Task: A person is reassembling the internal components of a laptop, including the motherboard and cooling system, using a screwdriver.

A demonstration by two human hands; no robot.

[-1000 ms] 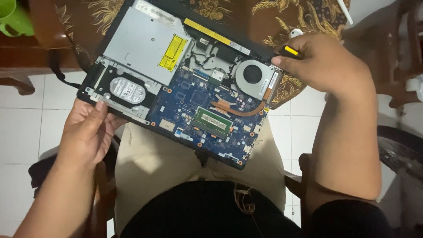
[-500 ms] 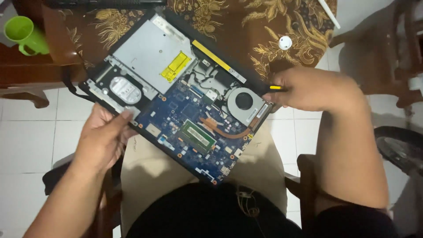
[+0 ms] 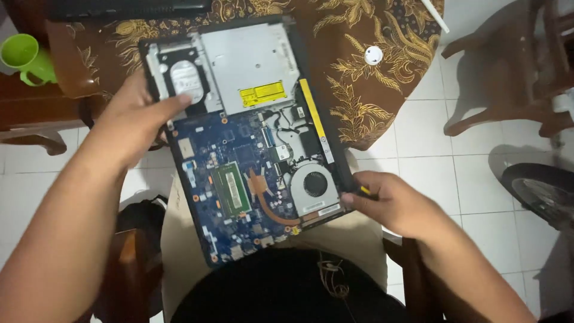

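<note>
An opened laptop [image 3: 245, 149] lies bottom-up across my lap and the table edge, showing a blue motherboard, a fan, a copper heat pipe, a silver optical drive and a hard drive. My left hand [image 3: 134, 122] grips its upper left side, fingers resting by the hard drive [image 3: 186, 81]. My right hand [image 3: 397, 203] holds the laptop's lower right edge near the fan [image 3: 315, 183], with a yellow-and-black tool [image 3: 363, 191], probably a screwdriver, pinched in the fingers.
A brown and gold patterned cloth [image 3: 359, 72] covers the table, with a small white round object [image 3: 373, 55] on it. A green mug [image 3: 24, 57] stands at far left. A wooden chair [image 3: 514, 66] and a fan base [image 3: 541, 191] sit on the white tiled floor at right.
The laptop has turned clockwise, from slanting across my lap to nearly upright in view. My left hand moved up to the hard drive corner; my right hand dropped to the lower right edge.
</note>
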